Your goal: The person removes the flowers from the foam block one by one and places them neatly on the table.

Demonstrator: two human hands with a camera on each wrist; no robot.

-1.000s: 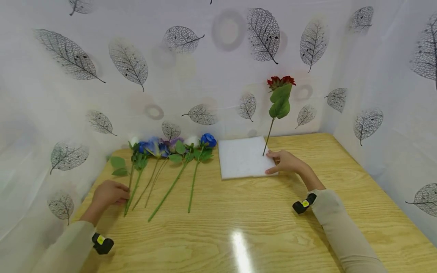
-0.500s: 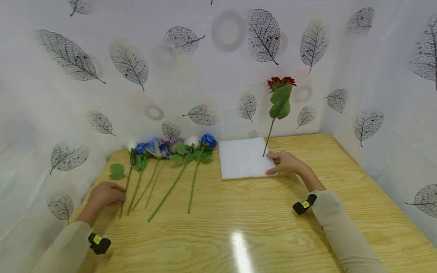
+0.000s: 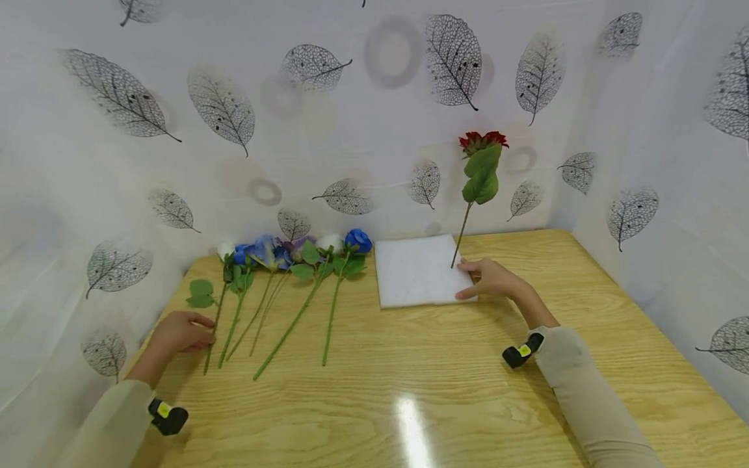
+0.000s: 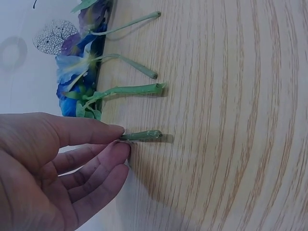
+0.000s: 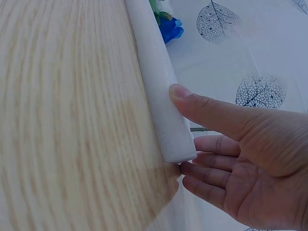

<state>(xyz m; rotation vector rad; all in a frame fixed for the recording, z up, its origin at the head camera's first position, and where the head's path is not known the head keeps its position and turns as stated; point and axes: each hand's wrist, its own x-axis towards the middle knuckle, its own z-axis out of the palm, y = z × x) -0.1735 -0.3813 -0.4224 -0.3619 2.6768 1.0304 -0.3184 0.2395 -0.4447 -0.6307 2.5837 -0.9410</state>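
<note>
At the left of the table, my left hand point(image 3: 178, 335) pinches the stem of a white artificial flower point(image 3: 225, 249) between thumb and fingers. The cut end of that stem point(image 4: 149, 135) pokes out past the fingertips in the left wrist view. My right hand point(image 3: 494, 278) holds the right edge of a white foam board point(image 3: 412, 273), the thumb on its front right corner. Beside those fingers a red artificial flower point(image 3: 482, 143) stands in the board, leaning slightly right. Where its stem enters the foam is partly hidden.
Several more artificial flowers lie in a row right of the left hand, among them a blue rose point(image 3: 357, 241), a purple flower point(image 3: 301, 246) and a pale blue one point(image 3: 267, 253). A leaf-printed curtain point(image 3: 345, 130) encloses the wooden table point(image 3: 374, 390).
Early on, my left hand shifted slightly left with the white flower's stem, parting it from the neighbouring green stem. It has barely moved since. The right hand, board and red flower stayed put.
</note>
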